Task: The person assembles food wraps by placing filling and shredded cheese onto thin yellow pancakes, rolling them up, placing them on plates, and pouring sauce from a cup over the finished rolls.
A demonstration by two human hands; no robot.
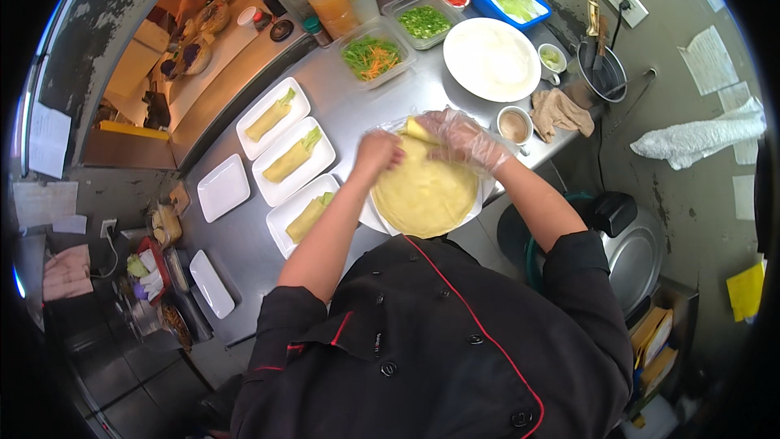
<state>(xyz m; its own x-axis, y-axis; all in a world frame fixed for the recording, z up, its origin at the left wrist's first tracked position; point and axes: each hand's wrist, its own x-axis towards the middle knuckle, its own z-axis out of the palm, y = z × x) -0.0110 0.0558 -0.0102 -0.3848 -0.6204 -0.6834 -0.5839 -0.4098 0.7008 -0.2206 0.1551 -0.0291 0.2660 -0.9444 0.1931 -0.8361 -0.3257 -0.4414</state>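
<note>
We can read no words, numbers or signs here. On the chest of the black jacket [443,317] we see a short upright row of pale marks [377,345], perhaps lettering, but it is too small for us to make out. On the right wall [682,0] we find a creased white sheet [707,58] and, lower, a yellow sheet [745,293]; we cannot pick out any text on either. On the left, we see a white paper [51,138] on the wall, likewise unreadable to us.
</note>
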